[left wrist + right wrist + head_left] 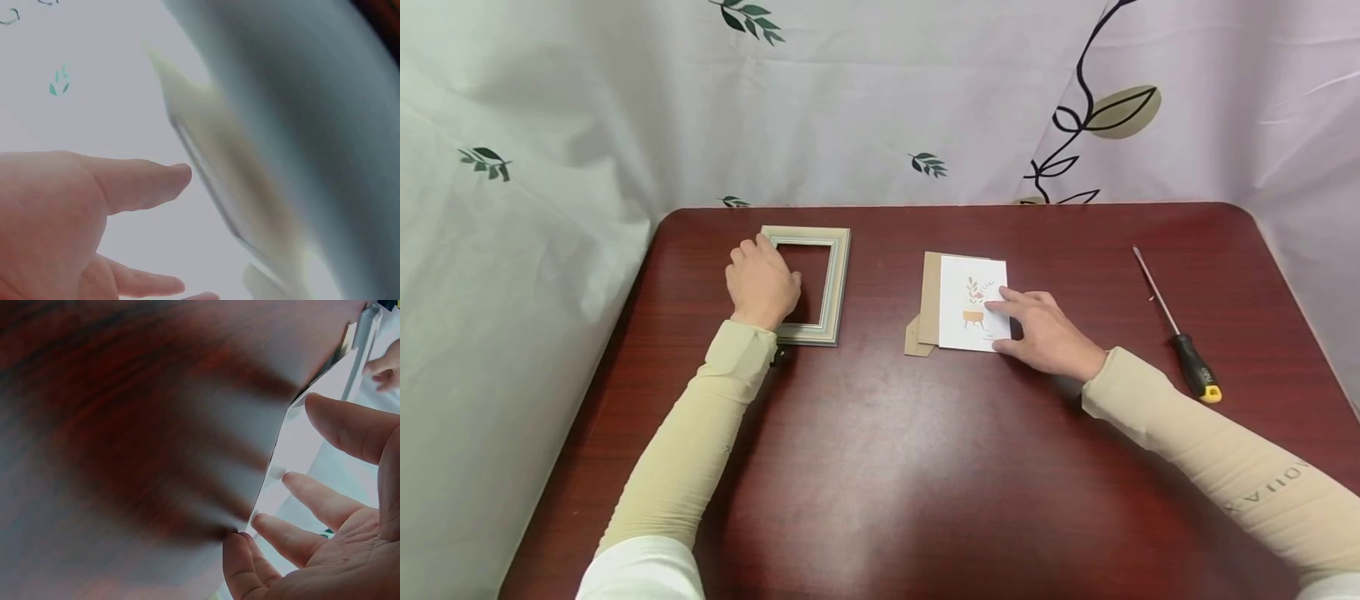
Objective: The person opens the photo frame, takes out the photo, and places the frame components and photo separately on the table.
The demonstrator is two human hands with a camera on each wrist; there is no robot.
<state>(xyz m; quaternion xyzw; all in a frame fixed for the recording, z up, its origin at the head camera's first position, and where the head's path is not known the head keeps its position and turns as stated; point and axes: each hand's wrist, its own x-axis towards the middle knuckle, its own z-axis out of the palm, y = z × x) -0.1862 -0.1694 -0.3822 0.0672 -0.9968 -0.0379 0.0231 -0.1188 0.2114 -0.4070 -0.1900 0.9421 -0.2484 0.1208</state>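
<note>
A cream picture frame point(841, 292) with an open middle lies on the table's left side. My left hand point(762, 285) is over its left rail, fingers toward the upper left corner; in the left wrist view the thumb point(150, 182) is extended. Right of it, a white card point(955, 308) printed with a potted plant lies partly over a brown backing board point(929, 300), whose stand point(917, 337) sticks out at the lower left. My right hand point(1047, 335) has spread fingertips resting on the card's right side. In the right wrist view some fingertips are right at the card's edge point(294, 447).
A screwdriver point(1193, 367) with a black and yellow handle lies on the right of the dark red table point(880, 467), its shaft pointing away. A pale curtain point(865, 100) with leaf prints hangs behind the table's far edge.
</note>
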